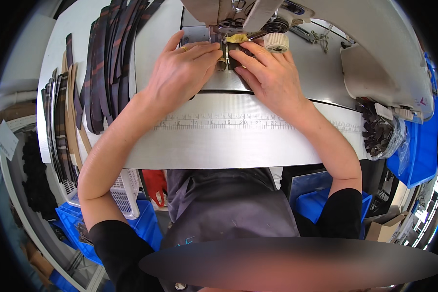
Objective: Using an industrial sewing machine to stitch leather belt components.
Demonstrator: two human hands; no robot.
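In the head view, my left hand (pixel 182 70) rests at the left of a short metal zipper (pixel 227 57) on dark fabric under the sewing machine's needle area (pixel 228 24). Its fingertips touch the fabric, one finger is raised apart, and its thumb is mostly hidden. My right hand (pixel 272 78) is at the zipper's right, fingers spread and bent slightly over the material, thumb low on the metal bed (pixel 321 73). A small yellow piece (pixel 237 38) sits by the presser foot, just above my right fingertips. Exactly what lies beneath both sets of fingertips is hard to make out.
Several plaid and tan strips (pixel 104 63) lie at the left of the white ruled table (pixel 248 146). A white knob (pixel 276 42) hangs from the machine. Blue bins (pixel 409 151), bagged dark pieces (pixel 377 126) and a white basket (pixel 126 194) surround the table.
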